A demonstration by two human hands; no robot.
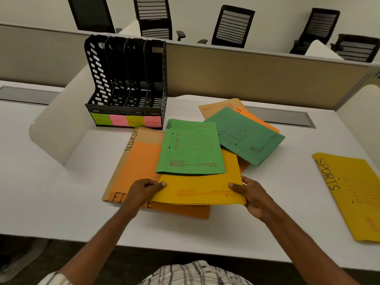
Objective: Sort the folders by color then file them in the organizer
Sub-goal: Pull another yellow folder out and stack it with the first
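At the near edge of the table (61,202), the left hand (144,189) and right hand (253,194) each pinch a lower corner of a yellow folder (197,190) lying in the heap, under a green folder (191,147). Orange folders (139,161) and a second green folder (246,136) lie mixed around it. Only the SPORTS folder (353,194) lies apart. The organizer (127,79) shows no folders, so sorting seems barely begun.

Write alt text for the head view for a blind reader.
Left hand and right hand grip the near edge of a yellow card folder under a green folder marked HR on a white desk. A black perforated plastic organizer stands behind; a yellow SPORTS folder lies at right.
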